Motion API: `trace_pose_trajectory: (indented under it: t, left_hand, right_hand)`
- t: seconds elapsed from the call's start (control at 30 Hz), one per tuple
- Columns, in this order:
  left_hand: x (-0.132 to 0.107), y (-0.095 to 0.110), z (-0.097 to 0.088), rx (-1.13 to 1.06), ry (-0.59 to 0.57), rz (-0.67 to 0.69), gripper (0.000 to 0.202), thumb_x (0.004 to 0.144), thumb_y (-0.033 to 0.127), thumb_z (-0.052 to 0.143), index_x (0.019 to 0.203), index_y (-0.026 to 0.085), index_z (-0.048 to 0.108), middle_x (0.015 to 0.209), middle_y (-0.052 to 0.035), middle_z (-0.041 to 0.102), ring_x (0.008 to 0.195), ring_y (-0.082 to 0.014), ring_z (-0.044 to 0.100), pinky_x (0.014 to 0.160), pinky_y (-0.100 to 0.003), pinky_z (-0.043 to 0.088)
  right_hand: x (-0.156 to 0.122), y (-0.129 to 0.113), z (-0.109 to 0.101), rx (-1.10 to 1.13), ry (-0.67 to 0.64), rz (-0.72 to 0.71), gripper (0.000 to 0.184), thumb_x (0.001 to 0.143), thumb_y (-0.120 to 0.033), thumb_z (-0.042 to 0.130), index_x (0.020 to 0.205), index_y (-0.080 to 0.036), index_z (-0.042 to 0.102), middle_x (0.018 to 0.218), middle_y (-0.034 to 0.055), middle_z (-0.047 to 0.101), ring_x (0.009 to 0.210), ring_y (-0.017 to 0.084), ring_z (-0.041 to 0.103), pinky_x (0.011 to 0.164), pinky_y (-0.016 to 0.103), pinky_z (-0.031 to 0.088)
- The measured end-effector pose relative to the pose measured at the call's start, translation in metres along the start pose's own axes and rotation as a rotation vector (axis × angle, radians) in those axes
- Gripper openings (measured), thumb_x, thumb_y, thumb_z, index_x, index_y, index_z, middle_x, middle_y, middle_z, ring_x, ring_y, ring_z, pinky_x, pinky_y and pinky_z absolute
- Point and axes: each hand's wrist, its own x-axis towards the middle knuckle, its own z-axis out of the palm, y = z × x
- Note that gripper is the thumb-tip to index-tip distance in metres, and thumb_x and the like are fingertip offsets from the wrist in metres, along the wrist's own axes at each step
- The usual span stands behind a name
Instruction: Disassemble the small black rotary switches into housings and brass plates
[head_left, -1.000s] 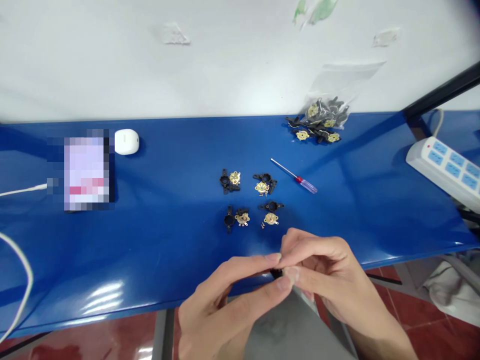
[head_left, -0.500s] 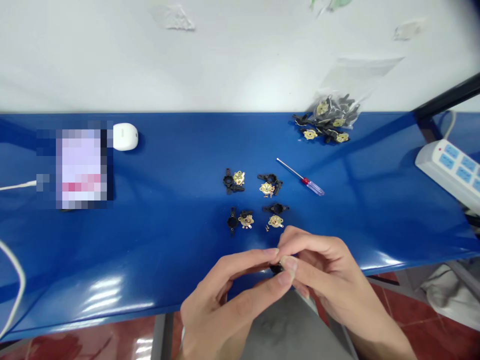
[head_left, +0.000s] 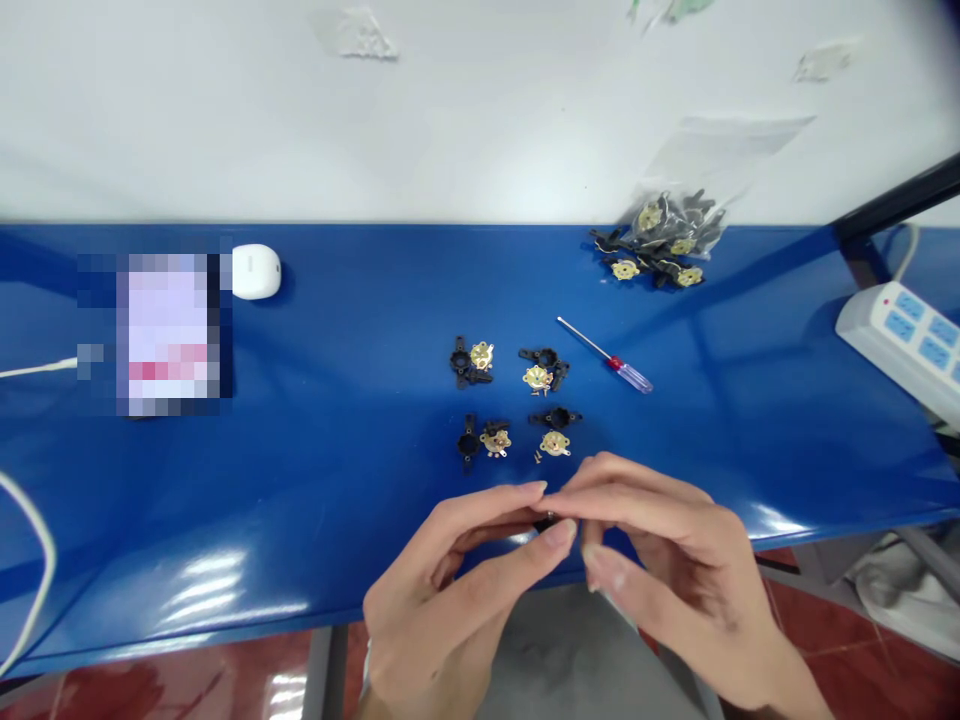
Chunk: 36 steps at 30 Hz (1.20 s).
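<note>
Over the front edge of the blue bench [head_left: 315, 480], my left hand [head_left: 450, 590] and my right hand [head_left: 667, 560] meet fingertip to fingertip. Between them they pinch a small dark part [head_left: 546, 520], mostly hidden by the fingers. Just beyond the fingers lie several little sets of black plastic pieces and brass discs [head_left: 517, 405], with tiny screws beside the nearest one. A small screwdriver [head_left: 606, 356] with a clear handle lies to their right.
A clear bag of more black and brass parts [head_left: 664, 245] leans at the wall, back right. A white power strip [head_left: 900, 345] sits at the right edge. A blurred-out phone [head_left: 169, 335], a white round device [head_left: 255, 272] and a white cable [head_left: 30, 560] are on the left.
Both hands rose slightly toward the parts on the bench. My right thumb has dropped away from the pinch, and the right fingers have stretched out flatter.
</note>
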Motion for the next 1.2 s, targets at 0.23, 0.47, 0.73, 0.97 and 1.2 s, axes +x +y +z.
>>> trace_pose_trajectory:
  t: [0.23, 0.47, 0.73, 0.97, 1.2]
  left_hand:
    - [0.002, -0.002, 0.002, 0.028, 0.021, 0.040, 0.033, 0.107, 0.007, 0.081, 0.131, 0.027, 0.090, 0.135, -0.0035, 0.088, 0.107, -0.0179, 0.091, 0.094, -0.021, 0.076]
    - [0.001, -0.014, 0.002, 0.061, -0.031, 0.125, 0.041, 0.109, 0.003, 0.075, 0.141, 0.025, 0.086, 0.137, -0.0076, 0.089, 0.105, -0.0214, 0.090, 0.087, -0.028, 0.077]
    - [-0.006, -0.021, 0.003, 0.038, -0.041, 0.105, 0.047, 0.107, -0.001, 0.076, 0.144, 0.026, 0.084, 0.141, -0.0083, 0.087, 0.104, -0.0214, 0.088, 0.085, -0.031, 0.076]
    - [-0.007, -0.026, 0.000, 0.111, -0.046, 0.091, 0.048, 0.106, -0.002, 0.075, 0.142, 0.027, 0.085, 0.139, -0.0071, 0.087, 0.103, -0.0207, 0.088, 0.088, -0.033, 0.076]
    - [-0.013, -0.023, 0.001, 0.139, -0.072, 0.059, 0.047, 0.105, -0.002, 0.077, 0.140, 0.028, 0.085, 0.140, -0.0075, 0.086, 0.108, -0.0212, 0.089, 0.090, -0.033, 0.076]
  right_hand:
    - [0.005, 0.012, -0.004, 0.048, -0.009, -0.002, 0.040, 0.099, -0.014, 0.089, 0.131, -0.038, 0.090, 0.102, 0.0030, 0.081, 0.080, 0.015, 0.073, 0.074, 0.031, 0.065]
    - [0.020, 0.016, -0.010, 0.240, -0.081, 0.178, 0.019, 0.088, -0.024, 0.102, 0.105, -0.031, 0.096, 0.088, 0.0018, 0.082, 0.066, 0.012, 0.074, 0.061, 0.024, 0.063]
    - [0.024, 0.017, -0.011, 0.252, -0.097, 0.232, 0.025, 0.089, -0.031, 0.102, 0.112, -0.034, 0.096, 0.086, 0.0027, 0.080, 0.064, 0.013, 0.075, 0.057, 0.022, 0.065]
    - [0.020, 0.023, -0.009, 0.260, -0.100, 0.227, 0.024, 0.090, -0.030, 0.101, 0.114, -0.034, 0.096, 0.088, 0.0025, 0.080, 0.065, 0.012, 0.076, 0.059, 0.021, 0.063]
    - [0.022, 0.019, -0.015, 0.248, -0.153, 0.279, 0.026, 0.086, -0.025, 0.104, 0.110, -0.032, 0.097, 0.086, 0.0020, 0.081, 0.069, 0.011, 0.074, 0.065, 0.021, 0.062]
